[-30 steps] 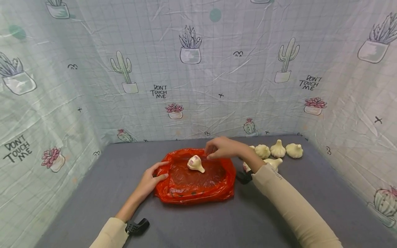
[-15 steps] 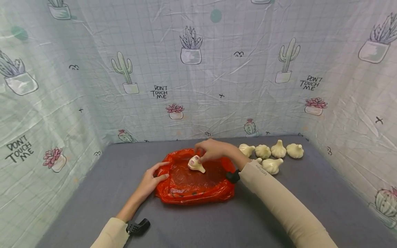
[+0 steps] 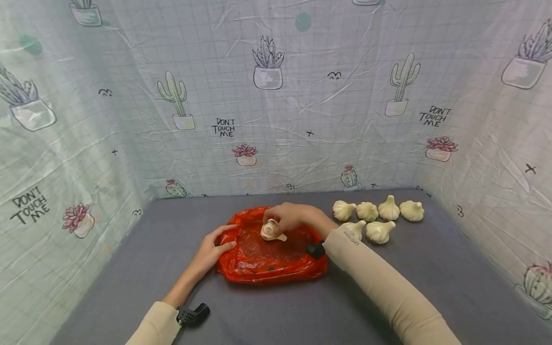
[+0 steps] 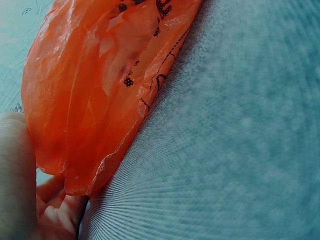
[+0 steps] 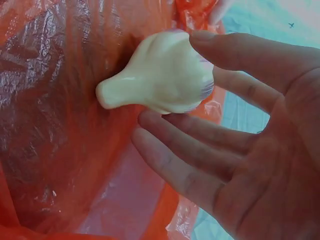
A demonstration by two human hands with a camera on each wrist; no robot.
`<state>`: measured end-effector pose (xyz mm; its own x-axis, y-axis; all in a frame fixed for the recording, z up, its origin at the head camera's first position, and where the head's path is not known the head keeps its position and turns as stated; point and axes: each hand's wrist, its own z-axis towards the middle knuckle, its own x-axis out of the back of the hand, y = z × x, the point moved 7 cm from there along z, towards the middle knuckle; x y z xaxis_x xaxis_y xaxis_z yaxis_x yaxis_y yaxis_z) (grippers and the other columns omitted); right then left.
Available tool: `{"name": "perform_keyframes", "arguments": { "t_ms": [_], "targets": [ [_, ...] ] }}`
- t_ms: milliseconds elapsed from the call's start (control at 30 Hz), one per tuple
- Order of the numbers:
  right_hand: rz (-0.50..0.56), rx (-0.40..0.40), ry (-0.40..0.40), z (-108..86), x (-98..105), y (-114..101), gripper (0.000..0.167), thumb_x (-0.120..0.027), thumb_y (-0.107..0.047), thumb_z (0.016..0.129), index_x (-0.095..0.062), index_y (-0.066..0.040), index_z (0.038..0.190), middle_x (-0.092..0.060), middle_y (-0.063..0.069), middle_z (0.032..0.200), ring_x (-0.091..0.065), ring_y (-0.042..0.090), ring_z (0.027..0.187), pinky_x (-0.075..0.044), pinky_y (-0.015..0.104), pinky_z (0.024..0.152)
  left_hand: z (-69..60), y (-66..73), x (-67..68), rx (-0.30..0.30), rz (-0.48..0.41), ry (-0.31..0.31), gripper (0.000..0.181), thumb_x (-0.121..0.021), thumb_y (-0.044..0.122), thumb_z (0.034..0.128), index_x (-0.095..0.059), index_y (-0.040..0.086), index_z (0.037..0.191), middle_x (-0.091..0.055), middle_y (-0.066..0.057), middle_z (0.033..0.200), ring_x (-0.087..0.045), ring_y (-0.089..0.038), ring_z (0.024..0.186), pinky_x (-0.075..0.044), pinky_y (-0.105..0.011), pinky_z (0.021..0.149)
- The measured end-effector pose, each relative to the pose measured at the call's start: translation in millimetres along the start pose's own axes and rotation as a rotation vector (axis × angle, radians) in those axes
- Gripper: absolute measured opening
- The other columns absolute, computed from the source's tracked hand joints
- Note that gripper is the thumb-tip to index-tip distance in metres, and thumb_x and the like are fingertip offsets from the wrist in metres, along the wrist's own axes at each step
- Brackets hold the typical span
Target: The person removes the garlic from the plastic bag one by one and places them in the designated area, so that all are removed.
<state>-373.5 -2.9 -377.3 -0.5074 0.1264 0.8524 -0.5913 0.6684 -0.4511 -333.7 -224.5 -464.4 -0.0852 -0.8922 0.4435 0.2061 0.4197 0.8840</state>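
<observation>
A red plastic bag [image 3: 276, 275] lies spread on the grey table, its mouth facing up and its rim rolled out. On the bag's inner surface sits a white garlic bulb [image 3: 268, 229] with purplish streaks. My right hand [image 3: 290, 215] reaches over the bag and holds this garlic bulb [image 5: 160, 72]. In the right wrist view, the thumb [image 5: 230, 50] is at its upper side and the fingers [image 5: 185, 170] are below and behind. My left hand [image 3: 210, 249] holds the bag's left rim, with the red plastic [image 4: 95, 110] between thumb and fingers in the left wrist view.
Several more garlic bulbs [image 3: 389, 208] lie in two rows at the table's back right, one partly behind the right sleeve [image 3: 379, 278]. A cactus-print sheet [image 3: 302, 96] rises behind and at both sides of the grey table [image 3: 241, 316].
My right hand has come left and down from beside the garlic bulb and taken hold of it. The bulb stays in about the same place. The left hand has not moved.
</observation>
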Motion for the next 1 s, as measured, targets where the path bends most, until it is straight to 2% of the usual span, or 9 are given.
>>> {"name": "perform_keyframes", "arguments": {
  "t_ms": [100,333,567,700,867,1000],
  "targets": [
    [0.010,0.004,-0.013,1.8,-3,-1,0.034,-0.073,-0.017,0.095,-0.065,-0.018,0.128,-0.066,0.002,0.123,-0.056,0.017,0.106,-0.050,0.035,0.093,0.2,1.0,0.7,0.000,0.003,0.001,0.046,-0.071,0.020,0.0975,-0.062,0.022,0.143,-0.058,-0.011,0.149,-0.060,-0.031,0.129,-0.052,-0.035,0.099],
    [0.063,-0.007,-0.058,5.2,-12,2,0.028,-0.074,-0.025,0.094,-0.068,-0.022,0.122,-0.065,-0.003,0.118,-0.056,0.017,0.106,-0.050,0.037,0.095,0.0,0.8,0.9,-0.010,0.012,0.002,0.046,-0.071,0.020,0.0975,-0.062,0.022,0.143,-0.058,-0.012,0.149,-0.060,-0.031,0.129,-0.052,-0.034,0.099],
    [0.059,-0.006,-0.069,8.9,-16,4,0.026,-0.076,-0.025,0.092,-0.067,-0.024,0.117,-0.063,-0.006,0.115,-0.057,0.015,0.103,-0.050,0.033,0.089,0.3,0.2,0.5,-0.008,0.016,-0.001,0.046,-0.071,0.020,0.0978,-0.061,0.022,0.143,-0.058,-0.012,0.150,-0.060,-0.032,0.130,-0.052,-0.034,0.099],
    [0.062,-0.006,-0.061,8.7,-14,3,0.031,-0.076,-0.023,0.091,-0.065,-0.023,0.121,-0.063,-0.003,0.117,-0.057,0.017,0.102,-0.051,0.033,0.089,0.8,0.3,0.6,-0.002,0.000,-0.002,0.046,-0.071,0.019,0.0977,-0.062,0.021,0.143,-0.058,-0.012,0.149,-0.060,-0.032,0.128,-0.053,-0.030,0.096],
    [0.078,-0.001,-0.028,7.5,-10,0,0.047,-0.079,-0.024,0.090,-0.058,-0.013,0.132,-0.063,0.001,0.117,-0.058,0.018,0.103,-0.052,0.034,0.092,1.1,-0.5,0.2,-0.001,-0.007,-0.007,0.047,-0.071,0.019,0.0977,-0.061,0.021,0.143,-0.060,-0.013,0.147,-0.062,-0.030,0.125,-0.053,-0.027,0.093],
    [0.061,-0.006,0.010,6.5,-7,-1,0.051,-0.082,-0.027,0.088,-0.055,-0.013,0.130,-0.063,0.002,0.115,-0.058,0.016,0.102,-0.051,0.032,0.091,1.4,-1.8,0.3,0.004,-0.003,-0.005,0.047,-0.071,0.019,0.0974,-0.062,0.022,0.143,-0.060,-0.012,0.147,-0.063,-0.030,0.124,-0.053,-0.027,0.094]
  ]
}}
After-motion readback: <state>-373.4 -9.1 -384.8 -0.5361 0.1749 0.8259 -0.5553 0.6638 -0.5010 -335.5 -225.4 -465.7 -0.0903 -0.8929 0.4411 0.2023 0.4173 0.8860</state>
